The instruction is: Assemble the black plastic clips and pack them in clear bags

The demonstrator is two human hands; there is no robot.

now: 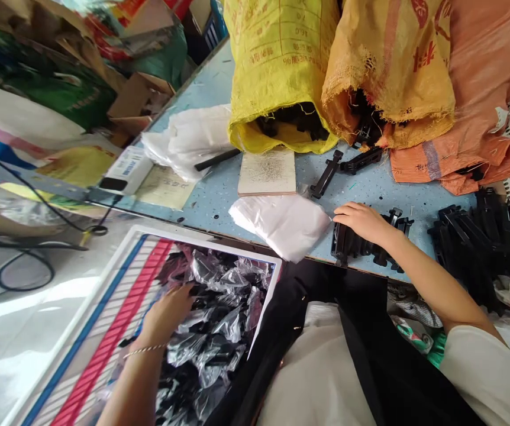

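My right hand (362, 221) is at the table's front edge, on a row of black plastic parts (342, 244). Its fingers bend over the left end of the row and appear to grip a part there. Just left of the fingertips lies a stack of clear plastic bags (281, 222). My left hand (168, 312), with a cord round the wrist, reaches low over a box with a white rim (255, 247). Black parts in clear bags (219, 319) fill much of this box. Blur and the angle hide the left fingers, so their hold cannot be made out.
A yellow woven sack (281, 65), an orange-yellow one (392, 71) and an orange one (486, 77) lie on the blue table (215, 207). More black parts (472, 242) are heaped at right. A flat board (267, 171) and a white carton (126, 170) are also there.
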